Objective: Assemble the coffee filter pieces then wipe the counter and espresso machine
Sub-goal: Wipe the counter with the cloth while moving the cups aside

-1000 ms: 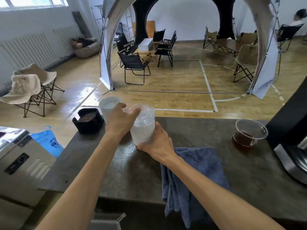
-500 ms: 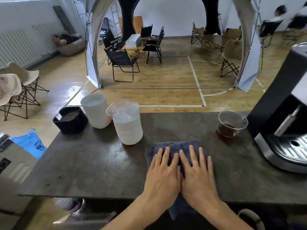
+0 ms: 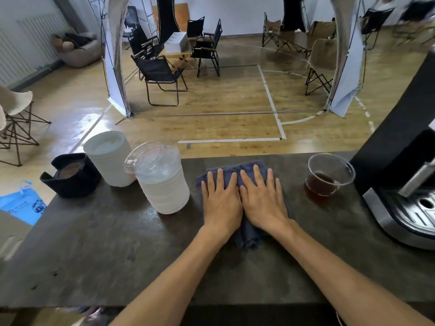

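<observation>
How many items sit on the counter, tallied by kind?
Lid stacks: 2, white and clear
Cloth: 1
Cup: 1
Black holder: 1
Espresso machine: 1
Total: 6

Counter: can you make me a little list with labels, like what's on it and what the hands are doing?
hands: left hand and right hand flat, side by side, pressing on the cloth
cloth: blue cloth on the counter
left of cloth: stack of clear lids, white stack, black holder
right of cloth: clear cup with dark liquid
far right: espresso machine
</observation>
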Demonstrator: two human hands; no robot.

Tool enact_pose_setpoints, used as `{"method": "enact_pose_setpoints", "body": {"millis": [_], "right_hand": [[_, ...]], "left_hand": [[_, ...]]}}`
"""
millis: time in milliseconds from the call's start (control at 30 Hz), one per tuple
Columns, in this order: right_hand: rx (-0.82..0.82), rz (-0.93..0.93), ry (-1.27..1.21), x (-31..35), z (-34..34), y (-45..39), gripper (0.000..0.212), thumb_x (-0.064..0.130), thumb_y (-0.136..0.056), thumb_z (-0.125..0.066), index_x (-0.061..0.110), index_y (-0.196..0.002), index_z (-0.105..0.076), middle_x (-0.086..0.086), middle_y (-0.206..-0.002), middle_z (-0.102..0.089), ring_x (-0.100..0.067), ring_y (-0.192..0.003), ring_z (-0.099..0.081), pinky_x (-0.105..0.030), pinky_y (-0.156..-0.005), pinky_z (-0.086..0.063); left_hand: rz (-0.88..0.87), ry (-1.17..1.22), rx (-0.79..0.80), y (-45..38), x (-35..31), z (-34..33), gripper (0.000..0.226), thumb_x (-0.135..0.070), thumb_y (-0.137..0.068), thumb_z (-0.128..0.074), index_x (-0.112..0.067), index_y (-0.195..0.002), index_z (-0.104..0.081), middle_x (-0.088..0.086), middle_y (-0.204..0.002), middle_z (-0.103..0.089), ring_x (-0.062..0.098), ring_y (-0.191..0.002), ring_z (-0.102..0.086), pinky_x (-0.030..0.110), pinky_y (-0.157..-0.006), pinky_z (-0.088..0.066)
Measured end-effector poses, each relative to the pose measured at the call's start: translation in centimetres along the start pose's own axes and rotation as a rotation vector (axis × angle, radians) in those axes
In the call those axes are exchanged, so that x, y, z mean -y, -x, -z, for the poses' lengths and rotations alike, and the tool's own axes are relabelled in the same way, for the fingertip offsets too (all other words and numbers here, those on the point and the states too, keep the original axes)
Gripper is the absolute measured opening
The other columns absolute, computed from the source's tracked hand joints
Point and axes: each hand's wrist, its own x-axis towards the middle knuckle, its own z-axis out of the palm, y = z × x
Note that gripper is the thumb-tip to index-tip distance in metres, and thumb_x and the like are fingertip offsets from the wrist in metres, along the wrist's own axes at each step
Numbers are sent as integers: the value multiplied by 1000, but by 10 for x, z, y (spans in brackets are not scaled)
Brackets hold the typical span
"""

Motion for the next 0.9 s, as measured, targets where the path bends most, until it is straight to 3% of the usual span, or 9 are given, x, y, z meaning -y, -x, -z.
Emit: {"method": "enact_pose_setpoints", "body": {"millis": [167,367,667,900], "right_hand": [[-38,20,15,-3,4,-59,52,45,-105,-17,35,-156,-15,-2,-167,-6,-32,-152,-1,-49,-121,-4],[-78,33,-11,-6,9,-77,51,42,-105,-17,32,-155,-24,-4,-165,-18,-34,-151,-7,-49,-122,-9],[-101,47,-62,-14,1,-20,54,40,-106,-19,27,-158,-16,-4,-166,-8,-27,-153,1,-41,-123,0],[-147,67,-182,-18,2,51,52,31,-104,-25,18,-154,-31,-5,-164,-21,-22,-153,-10,-37,-124,-9]], "left_hand": [[133,31,19,-57,-2,-2,52,-44,-105,-13,-36,-157,-12,0,-167,3,40,-150,13,54,-120,10],[142,57,26,-76,-3,2,52,-45,-105,-11,-37,-156,-12,0,-167,-2,41,-150,11,54,-121,9],[45,34,26,-24,-7,-1,53,-46,-105,-17,-36,-157,-12,-1,-167,0,34,-151,10,46,-122,7],[-112,-13,-1,36,-11,-8,55,-46,-103,-19,-35,-157,-15,-1,-167,-2,26,-153,7,42,-123,8]]}}
